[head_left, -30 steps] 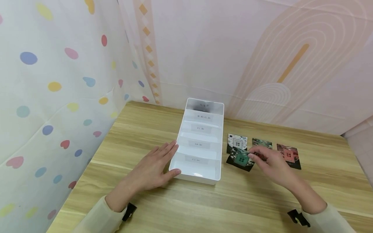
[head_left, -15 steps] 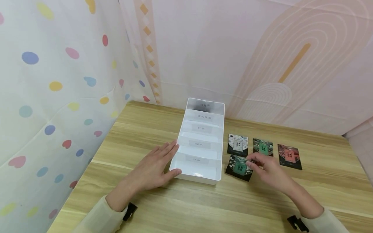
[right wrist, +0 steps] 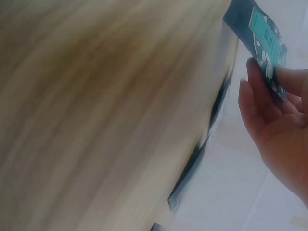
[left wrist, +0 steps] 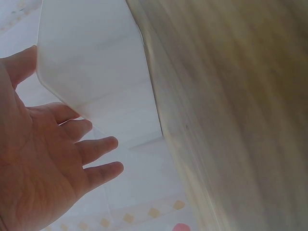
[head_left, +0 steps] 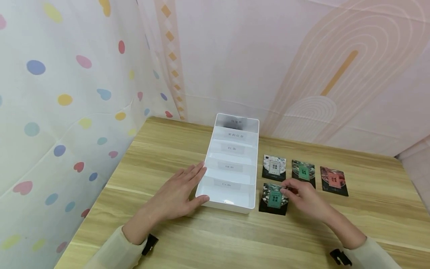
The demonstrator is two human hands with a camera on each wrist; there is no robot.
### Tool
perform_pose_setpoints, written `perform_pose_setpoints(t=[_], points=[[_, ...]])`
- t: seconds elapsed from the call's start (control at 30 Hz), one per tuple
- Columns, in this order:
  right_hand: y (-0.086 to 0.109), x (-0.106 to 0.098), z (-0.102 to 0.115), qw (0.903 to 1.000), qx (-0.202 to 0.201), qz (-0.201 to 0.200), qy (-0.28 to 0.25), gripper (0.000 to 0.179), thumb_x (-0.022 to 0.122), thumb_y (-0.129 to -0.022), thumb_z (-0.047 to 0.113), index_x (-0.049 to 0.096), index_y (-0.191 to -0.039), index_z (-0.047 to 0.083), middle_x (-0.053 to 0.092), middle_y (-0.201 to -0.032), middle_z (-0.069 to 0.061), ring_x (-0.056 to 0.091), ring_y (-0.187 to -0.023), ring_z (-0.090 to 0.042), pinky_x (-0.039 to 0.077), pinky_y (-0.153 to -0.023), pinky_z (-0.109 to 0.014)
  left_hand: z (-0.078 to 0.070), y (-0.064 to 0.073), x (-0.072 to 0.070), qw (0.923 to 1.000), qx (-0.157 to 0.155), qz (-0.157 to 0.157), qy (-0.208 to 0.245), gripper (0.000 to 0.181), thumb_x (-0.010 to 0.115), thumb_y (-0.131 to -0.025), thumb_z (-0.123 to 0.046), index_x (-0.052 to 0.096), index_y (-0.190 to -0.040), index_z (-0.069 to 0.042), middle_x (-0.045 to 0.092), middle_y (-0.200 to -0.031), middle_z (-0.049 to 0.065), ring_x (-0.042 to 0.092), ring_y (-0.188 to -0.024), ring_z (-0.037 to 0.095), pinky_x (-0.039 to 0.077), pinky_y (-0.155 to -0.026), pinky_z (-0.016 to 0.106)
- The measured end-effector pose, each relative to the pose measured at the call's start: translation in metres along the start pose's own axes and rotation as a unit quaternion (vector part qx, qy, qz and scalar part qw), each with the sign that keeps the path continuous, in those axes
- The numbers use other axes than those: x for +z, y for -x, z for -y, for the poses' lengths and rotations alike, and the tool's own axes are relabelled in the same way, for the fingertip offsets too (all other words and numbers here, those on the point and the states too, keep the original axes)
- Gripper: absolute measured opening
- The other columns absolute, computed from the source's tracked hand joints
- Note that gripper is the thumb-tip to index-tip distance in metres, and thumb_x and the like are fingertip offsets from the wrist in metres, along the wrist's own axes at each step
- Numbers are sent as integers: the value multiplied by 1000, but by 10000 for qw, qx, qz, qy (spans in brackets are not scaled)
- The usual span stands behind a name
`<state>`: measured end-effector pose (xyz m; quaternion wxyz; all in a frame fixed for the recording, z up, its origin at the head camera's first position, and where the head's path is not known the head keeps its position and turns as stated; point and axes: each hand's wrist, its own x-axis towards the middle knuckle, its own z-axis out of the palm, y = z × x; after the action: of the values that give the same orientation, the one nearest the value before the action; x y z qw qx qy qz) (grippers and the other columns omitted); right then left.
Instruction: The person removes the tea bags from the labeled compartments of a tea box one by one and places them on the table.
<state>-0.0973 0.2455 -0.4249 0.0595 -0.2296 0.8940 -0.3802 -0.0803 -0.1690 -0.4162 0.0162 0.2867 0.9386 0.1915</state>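
Observation:
My right hand (head_left: 305, 198) pinches a black tea sachet (head_left: 274, 200) with a green label by its upper right edge. In the right wrist view the same sachet (right wrist: 265, 41) is held between thumb and fingers, tilted up from the wood. At the left of a long white divided box (head_left: 223, 205), my left hand (head_left: 174, 192) rests with straight fingers and thumb along its rim. The left wrist view shows the open palm (left wrist: 48, 149) beside the box's side wall (left wrist: 101, 72). Labels with characters mark the box's compartments.
Behind the held sachet lie a white-labelled sachet (head_left: 274, 168), a green-labelled one (head_left: 304, 172) and a red-labelled one (head_left: 334, 180) in a row. They lie on a wooden table (head_left: 235, 243). A patterned curtain (head_left: 218, 67) hangs at the back, with a dotted one (head_left: 77, 123) at left.
My right hand has brought the green-labelled sachet toward the table's front, from overlapping the white-labelled one to in front of it, and straightened it. The left hand and box have stayed put.

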Motion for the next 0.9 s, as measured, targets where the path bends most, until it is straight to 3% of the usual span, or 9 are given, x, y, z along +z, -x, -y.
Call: perform_pose_setpoints(t=[0.4,0.63,0.9], points=[[-8,8,-7,9985,471,-109,247,5,68,-102,5,72,-101,8,59,-79,5,47,-66,-7,42,-54,-24,-1,0,-2,10000,-11,26,22,84,57,-104,-56,33,-163,-2,25,-172,11,31,-154,39,27,-124,59],[-8,9,-7,9966,785,139,192,6,67,-103,9,71,-100,7,59,-75,4,48,-62,-8,41,-52,-23,-2,1,-2,10000,-5,25,1,84,57,-104,-56,33,-163,-3,25,-172,11,31,-154,39,27,-124,58],[-10,10,-9,9953,871,312,294,4,68,-102,10,71,-101,7,59,-76,4,47,-64,-9,40,-52,-24,-1,1,-1,10000,-8,-9,6,84,57,-104,-56,33,-163,-2,26,-172,12,32,-154,39,27,-124,59]])
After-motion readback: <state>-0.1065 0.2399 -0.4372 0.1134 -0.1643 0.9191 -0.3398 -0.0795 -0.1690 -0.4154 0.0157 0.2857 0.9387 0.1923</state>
